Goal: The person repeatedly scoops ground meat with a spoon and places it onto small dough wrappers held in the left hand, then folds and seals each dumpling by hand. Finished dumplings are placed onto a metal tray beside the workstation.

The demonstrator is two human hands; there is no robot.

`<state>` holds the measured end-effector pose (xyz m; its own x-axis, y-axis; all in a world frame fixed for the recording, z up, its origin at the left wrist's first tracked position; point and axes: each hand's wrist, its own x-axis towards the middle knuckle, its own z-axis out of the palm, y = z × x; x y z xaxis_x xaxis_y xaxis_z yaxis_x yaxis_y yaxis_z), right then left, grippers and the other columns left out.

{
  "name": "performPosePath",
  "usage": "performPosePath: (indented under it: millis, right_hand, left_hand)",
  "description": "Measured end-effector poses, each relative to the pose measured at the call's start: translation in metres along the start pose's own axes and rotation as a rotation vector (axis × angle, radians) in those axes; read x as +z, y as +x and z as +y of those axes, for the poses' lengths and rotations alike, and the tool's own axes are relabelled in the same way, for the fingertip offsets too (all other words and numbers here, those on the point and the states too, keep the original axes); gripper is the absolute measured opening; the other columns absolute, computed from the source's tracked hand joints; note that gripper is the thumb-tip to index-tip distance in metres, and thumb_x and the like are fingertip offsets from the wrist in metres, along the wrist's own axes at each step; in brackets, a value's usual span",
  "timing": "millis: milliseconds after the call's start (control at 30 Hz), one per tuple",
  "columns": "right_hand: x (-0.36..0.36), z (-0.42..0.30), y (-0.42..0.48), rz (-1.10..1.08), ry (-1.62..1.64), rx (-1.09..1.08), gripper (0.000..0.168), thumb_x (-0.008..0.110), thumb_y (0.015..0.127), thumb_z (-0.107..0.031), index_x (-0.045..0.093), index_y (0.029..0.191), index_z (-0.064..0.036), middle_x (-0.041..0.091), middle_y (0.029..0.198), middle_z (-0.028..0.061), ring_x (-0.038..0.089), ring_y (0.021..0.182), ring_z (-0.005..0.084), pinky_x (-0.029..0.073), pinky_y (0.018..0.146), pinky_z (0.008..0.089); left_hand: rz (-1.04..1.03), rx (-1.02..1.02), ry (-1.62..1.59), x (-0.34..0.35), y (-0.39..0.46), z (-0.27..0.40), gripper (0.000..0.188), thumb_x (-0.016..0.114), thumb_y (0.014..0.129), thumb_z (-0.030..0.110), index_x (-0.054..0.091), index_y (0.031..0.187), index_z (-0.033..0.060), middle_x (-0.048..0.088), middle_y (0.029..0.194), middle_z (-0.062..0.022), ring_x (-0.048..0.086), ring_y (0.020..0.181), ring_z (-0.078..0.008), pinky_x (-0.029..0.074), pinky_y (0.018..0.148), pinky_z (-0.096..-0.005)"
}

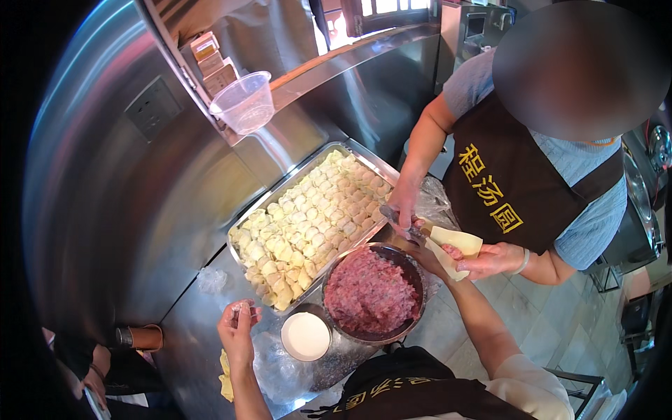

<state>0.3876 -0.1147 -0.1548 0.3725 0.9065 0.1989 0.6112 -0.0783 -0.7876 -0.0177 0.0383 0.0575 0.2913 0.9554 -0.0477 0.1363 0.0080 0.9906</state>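
My left hand (240, 323) is raised over the steel table (191, 328), fingers loosely curled, with pale residue on them and nothing seen in them. Yellow dough wrappers (226, 377) lie beside its wrist. My right hand (420, 248) reaches beyond the bowl, partly hidden near the co-worker's hands; its grip is unclear. A round metal bowl (421, 294) holds pink minced meat (370, 291). Filled dumplings (315, 210) cover a metal tray (242, 261). The co-worker's one hand (404, 202) is at a dark-handled tool (389, 214); the other (493, 261) supports a wrapper (467, 241) with meat on it.
A white-filled round container (306, 336) stands beside the bowl, near clear plastic bags (278, 367). Behind the tray is a steel wall (226, 168) with a clear plastic tub (247, 105) on its ledge. The co-worker (525, 173) stands at right; another person's hand (97, 380) shows at lower left.
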Motion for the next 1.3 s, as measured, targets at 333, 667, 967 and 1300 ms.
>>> performPosePath:
  millis: [333, 667, 967, 1300]
  right_hand:
    - [-0.04, -0.033, -0.057, 0.322, -0.517, -0.043, 0.017, 0.052, 0.087, -0.014, 0.054, 0.102, -0.005, 0.053, 0.088, -0.0001, 0.048, 0.077, 0.0133, 0.042, 0.069, 0.026]
    - [-0.044, -0.171, -0.142, 0.738, 1.045, 0.692, 0.008, 0.057, 0.087, -0.016, 0.052, 0.085, -0.01, 0.048, 0.063, -0.0044, 0.038, 0.045, 0.0025, 0.027, 0.036, 0.0178]
    - [0.028, -0.299, -0.159, 0.378, 0.41, 0.292, 0.02, 0.058, 0.086, -0.015, 0.059, 0.1, 0.0, 0.06, 0.079, 0.0007, 0.054, 0.068, 0.0065, 0.045, 0.058, 0.0226]
    - [0.015, -0.349, -0.148, 0.383, -0.124, -0.137, 0.019, 0.056, 0.086, -0.013, 0.063, 0.098, -0.001, 0.061, 0.089, 0.0133, 0.06, 0.079, 0.0248, 0.047, 0.072, 0.0313]
  left_hand:
    - [0.099, -0.031, -0.128, -0.053, -0.042, -0.011, 0.015, 0.055, 0.089, 0.013, 0.059, 0.093, -0.0001, 0.061, 0.089, -0.008, 0.06, 0.074, -0.0141, 0.05, 0.065, -0.0242]
    - [-0.589, -0.053, -0.149, 0.019, -0.074, -0.008, 0.02, 0.05, 0.09, 0.013, 0.058, 0.099, -0.0036, 0.062, 0.09, -0.0102, 0.062, 0.082, -0.018, 0.051, 0.076, -0.0291]
    - [-0.927, -0.304, -0.739, 0.094, -0.124, -0.04, 0.041, 0.049, 0.092, 0.015, 0.035, 0.128, 0.0011, 0.05, 0.116, -0.0099, 0.05, 0.107, -0.0154, 0.043, 0.088, -0.0277]
    - [-0.609, -0.771, -1.186, 0.011, -0.112, -0.051, 0.047, 0.038, 0.089, 0.028, 0.039, 0.126, -0.001, 0.047, 0.123, -0.0194, 0.044, 0.117, -0.0368, 0.034, 0.1, -0.0473]
